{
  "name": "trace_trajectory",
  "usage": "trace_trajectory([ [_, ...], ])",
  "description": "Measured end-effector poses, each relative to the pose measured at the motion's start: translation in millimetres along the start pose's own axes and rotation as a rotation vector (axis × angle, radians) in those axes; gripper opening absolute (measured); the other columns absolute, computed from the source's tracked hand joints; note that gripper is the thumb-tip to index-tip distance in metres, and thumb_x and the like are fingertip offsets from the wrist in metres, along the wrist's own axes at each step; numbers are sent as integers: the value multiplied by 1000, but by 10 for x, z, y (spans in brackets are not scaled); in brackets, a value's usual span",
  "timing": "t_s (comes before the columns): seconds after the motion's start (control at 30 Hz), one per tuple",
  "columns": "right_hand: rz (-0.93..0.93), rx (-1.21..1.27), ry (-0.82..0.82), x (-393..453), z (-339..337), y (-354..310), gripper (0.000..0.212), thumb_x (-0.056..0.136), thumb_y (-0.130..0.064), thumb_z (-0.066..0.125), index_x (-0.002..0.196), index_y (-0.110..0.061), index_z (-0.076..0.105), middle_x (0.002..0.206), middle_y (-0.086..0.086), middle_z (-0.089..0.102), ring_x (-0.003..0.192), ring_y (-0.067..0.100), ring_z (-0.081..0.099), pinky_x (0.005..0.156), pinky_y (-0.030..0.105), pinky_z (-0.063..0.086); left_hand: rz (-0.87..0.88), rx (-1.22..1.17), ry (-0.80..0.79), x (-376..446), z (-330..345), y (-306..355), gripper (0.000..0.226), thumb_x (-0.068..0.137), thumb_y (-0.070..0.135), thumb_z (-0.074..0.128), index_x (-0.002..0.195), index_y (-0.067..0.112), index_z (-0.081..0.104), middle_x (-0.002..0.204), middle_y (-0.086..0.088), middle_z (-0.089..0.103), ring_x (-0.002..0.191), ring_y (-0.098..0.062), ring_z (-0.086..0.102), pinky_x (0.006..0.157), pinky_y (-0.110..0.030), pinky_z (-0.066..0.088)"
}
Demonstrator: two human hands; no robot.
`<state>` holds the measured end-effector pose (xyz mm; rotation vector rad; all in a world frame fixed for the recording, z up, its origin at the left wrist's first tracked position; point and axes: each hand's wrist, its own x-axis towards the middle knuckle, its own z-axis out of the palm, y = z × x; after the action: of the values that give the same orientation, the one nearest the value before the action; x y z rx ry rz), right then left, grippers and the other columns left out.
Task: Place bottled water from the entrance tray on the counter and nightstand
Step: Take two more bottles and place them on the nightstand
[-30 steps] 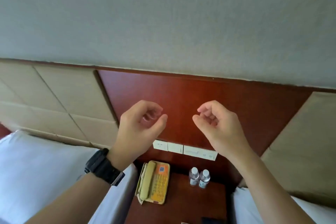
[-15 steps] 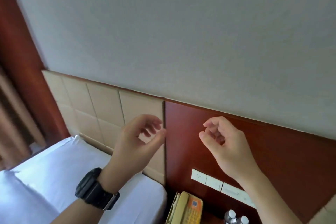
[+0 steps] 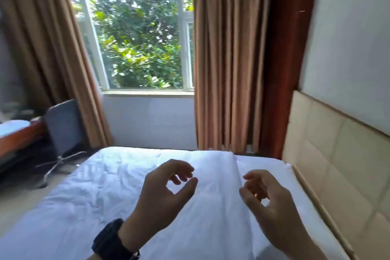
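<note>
While both hands are raised over the white bed (image 3: 105, 192) in the lower half of the frame, nothing is held: the left hand (image 3: 166, 194), with a black watch (image 3: 111, 240) at its wrist, and the right hand (image 3: 268, 200) are loosely curled and empty. No bottled water, tray, counter or nightstand is shown, so which way the bottles lie, their long axis and the nearer hand cannot be told. A window (image 3: 135, 27) and curtains (image 3: 228, 59) are seen above
</note>
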<state>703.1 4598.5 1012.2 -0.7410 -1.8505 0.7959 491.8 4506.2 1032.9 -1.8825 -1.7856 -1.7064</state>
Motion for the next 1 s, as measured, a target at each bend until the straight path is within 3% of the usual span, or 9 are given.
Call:
trace_trajectory([
  [0.17,-199,242,-363,158,1707,-708,22,73,-41,68,90,-30,62,80,-15,69,69,10,64,61,11,46,-223,341,302,-815,-1733,-231,13,74,33,68,85,26,69,77,9,70,71,-11,67,64,-21,51],
  [0.27,-335,372,-573,-24,2652,-1331,18,74,-28,69,90,-28,62,80,-13,69,66,10,62,59,11,45,-327,505,501,-1400,-2666,-98,16,72,38,66,85,30,69,80,12,70,71,-10,66,65,-16,50],
  [0.53,-607,612,-1008,-824,4612,-2856,21,79,-23,71,96,-27,61,79,-16,68,69,10,63,60,13,45,-516,832,915,-2874,-4535,177,15,75,41,66,85,31,68,88,16,70,78,-6,66,65,-9,49],
  [0.73,-640,739,-1100,-1132,5969,-3695,27,74,-43,62,97,-30,60,83,-12,69,72,15,65,61,22,50,-596,946,1005,-3388,-5744,-92,28,74,49,60,89,27,69,90,18,70,83,-8,66,68,-8,48],
  [0.9,-638,795,-1128,-1231,6888,-4277,22,82,-17,74,95,-30,62,83,-9,70,73,15,64,62,17,49,-563,968,1007,-3424,-6691,-367,23,74,43,63,88,25,69,91,13,70,82,-11,66,69,-15,50],
  [1.0,-619,812,-1168,-1215,7336,-4552,18,80,-29,69,95,-31,62,85,-8,69,72,17,64,63,24,52,-554,980,995,-3406,-7144,-545,22,77,42,63,90,25,69,91,11,71,84,-13,66,71,-16,51],
])
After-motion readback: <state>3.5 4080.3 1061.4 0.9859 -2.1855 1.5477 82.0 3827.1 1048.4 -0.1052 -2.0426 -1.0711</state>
